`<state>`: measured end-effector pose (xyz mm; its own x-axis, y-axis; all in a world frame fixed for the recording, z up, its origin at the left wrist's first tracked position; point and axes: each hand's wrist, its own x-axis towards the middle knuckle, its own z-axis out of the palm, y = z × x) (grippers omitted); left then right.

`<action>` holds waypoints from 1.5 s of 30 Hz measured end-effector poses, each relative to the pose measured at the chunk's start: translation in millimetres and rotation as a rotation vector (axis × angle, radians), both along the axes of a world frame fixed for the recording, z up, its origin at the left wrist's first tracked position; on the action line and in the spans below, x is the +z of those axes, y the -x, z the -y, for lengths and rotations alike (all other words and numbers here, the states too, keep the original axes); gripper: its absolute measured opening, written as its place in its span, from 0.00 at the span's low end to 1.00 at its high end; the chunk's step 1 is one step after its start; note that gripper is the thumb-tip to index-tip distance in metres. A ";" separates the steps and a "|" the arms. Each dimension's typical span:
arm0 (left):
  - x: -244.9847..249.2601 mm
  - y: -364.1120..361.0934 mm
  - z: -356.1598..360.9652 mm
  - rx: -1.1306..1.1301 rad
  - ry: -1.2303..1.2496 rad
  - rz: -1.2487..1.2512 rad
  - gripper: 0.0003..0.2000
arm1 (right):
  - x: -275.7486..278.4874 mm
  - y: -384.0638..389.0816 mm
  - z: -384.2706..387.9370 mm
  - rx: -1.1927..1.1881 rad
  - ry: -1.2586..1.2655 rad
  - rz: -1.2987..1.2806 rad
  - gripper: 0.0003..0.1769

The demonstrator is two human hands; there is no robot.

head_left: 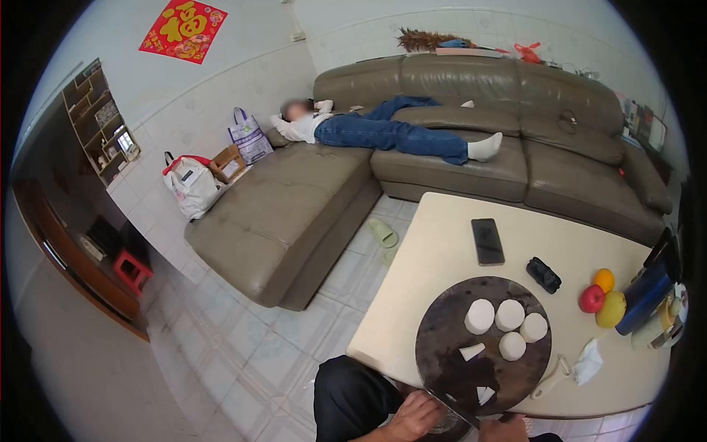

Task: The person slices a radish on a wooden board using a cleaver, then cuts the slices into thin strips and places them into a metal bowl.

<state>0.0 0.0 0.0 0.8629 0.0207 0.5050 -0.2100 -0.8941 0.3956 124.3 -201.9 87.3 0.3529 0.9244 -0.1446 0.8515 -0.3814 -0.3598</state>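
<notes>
A dark round cutting board [442, 350] lies at the near edge of the table. On it stand several thick white radish-like rounds [509, 314], a white wedge [472, 352] and small white cut pieces [485, 395]. At the bottom of the view, my right hand [504, 429] is closed around the handle end of a knife [458, 409], its blade slanting up to the left across the board's near rim. My left hand [414, 418] is beside the blade's far end, fingers curled; whatever they pinch is hidden.
A peeler [551, 379] and crumpled white tissue [588, 362] lie right of the board. Farther off are a phone [487, 241], a black folded item [543, 275], fruit [604, 298] and a blue bottle [648, 298]. A person [398, 136] lies on the brown sofa [294, 199].
</notes>
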 end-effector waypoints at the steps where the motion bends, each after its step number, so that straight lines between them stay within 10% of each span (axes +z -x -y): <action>1: 3.4 -1.6 -0.2 0.004 0.013 0.028 0.15 | 6.9 0.4 -3.2 0.013 0.007 0.060 0.08; 45: 17.4 -6.8 -4.4 -0.030 -0.030 0.062 0.11 | 18.8 1.7 17.8 -0.032 0.005 0.040 0.06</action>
<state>6.8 4.4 17.4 0.8301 -0.0202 0.5573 -0.2596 -0.8985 0.3541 122.6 -219.7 106.1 0.3876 0.9120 -0.1339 0.8528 -0.4100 -0.3236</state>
